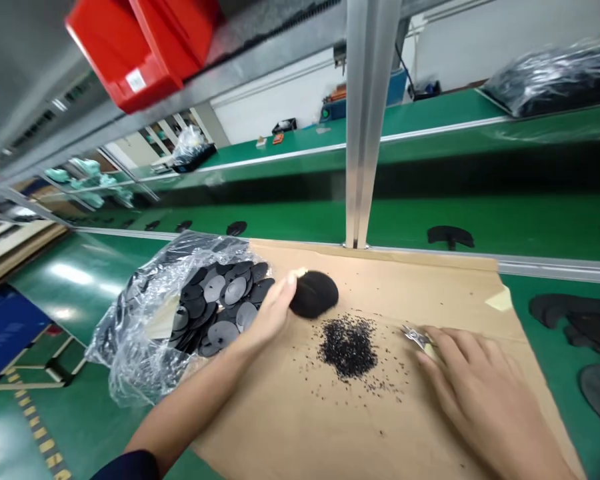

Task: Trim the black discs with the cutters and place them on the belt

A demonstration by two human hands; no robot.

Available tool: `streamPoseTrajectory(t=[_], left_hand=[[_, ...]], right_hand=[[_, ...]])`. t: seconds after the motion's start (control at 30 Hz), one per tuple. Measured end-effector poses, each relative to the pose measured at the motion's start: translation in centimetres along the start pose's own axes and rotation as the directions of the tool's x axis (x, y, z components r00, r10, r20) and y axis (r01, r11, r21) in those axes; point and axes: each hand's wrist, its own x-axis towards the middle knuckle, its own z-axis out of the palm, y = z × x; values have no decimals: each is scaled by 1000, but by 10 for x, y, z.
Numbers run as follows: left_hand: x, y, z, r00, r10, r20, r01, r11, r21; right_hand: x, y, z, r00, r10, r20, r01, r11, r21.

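My left hand (275, 307) is closed on the edge of a round black disc (314, 295), tilted up above the cardboard. Below and to the right of the disc lies a loose pile of tiny black pieces (349, 347), with strays scattered around it. On the right, my right hand (473, 380) is closed around a small silver metal tool (416, 336). Its tip points left toward the pile; the fingers hide the rest, so its exact kind cannot be made out. Beside my left forearm, an open clear plastic bag (130, 347) is full of black and grey discs (225, 293).
A brown cardboard sheet (290, 420) covers the green bench. Behind it, an upright metal post (363, 133) stands by a green belt (300, 217) carrying black parts. Dark curved parts (575, 313) lie at the right. A red bin (145, 53) hangs overhead at the left.
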Motion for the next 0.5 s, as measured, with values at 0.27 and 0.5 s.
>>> streamPoseTrajectory(t=[0.27,0.5], left_hand=[[139,31,-29,986,161,52,-165,848,504],[164,-4,-19,990,98,102,-141,767,626]], right_hand=[[-8,1,1,997,26,-68,-31,997,-67],[-16,-4,-5,990,141,5,-141,990,-28]])
